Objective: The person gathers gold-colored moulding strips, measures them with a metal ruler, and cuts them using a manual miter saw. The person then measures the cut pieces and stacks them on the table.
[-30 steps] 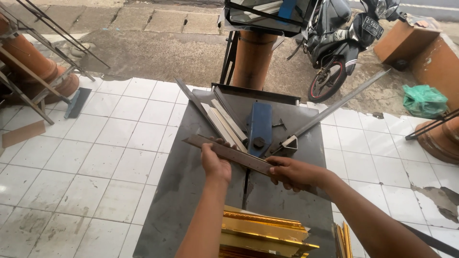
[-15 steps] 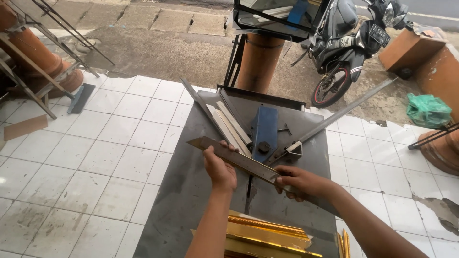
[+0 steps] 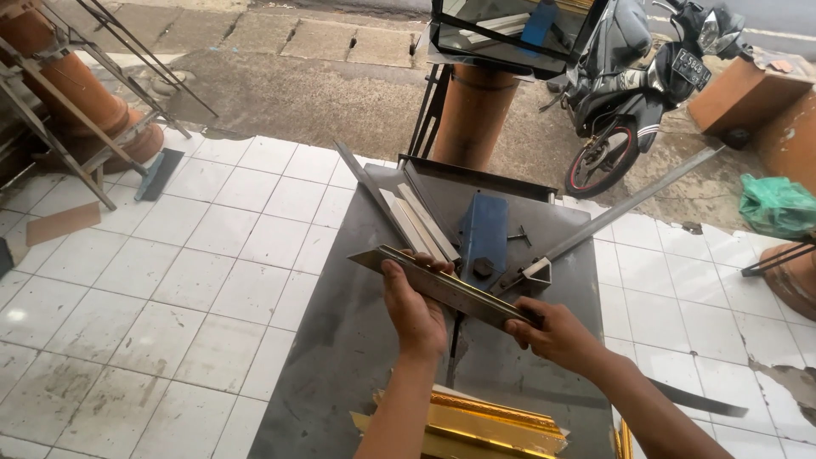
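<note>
Both my hands hold a long grey-brown strip of frame moulding with mitred ends, slanted above a grey metal work table. My left hand grips it near the middle from below. My right hand pinches its right end. Just behind the strip sits a blue cutter block with a long metal lever running up to the right. Pale moulding strips lie against an angled fence on the left of the block.
Gold-coloured frame mouldings are stacked at the table's near edge. White floor tiles spread to the left. A motorbike, brown pillars, a metal rack and a green bag stand around.
The strip and both hands have shifted slightly toward me and lower in the view as the camera tilted. My grip on the strip is unchanged.
</note>
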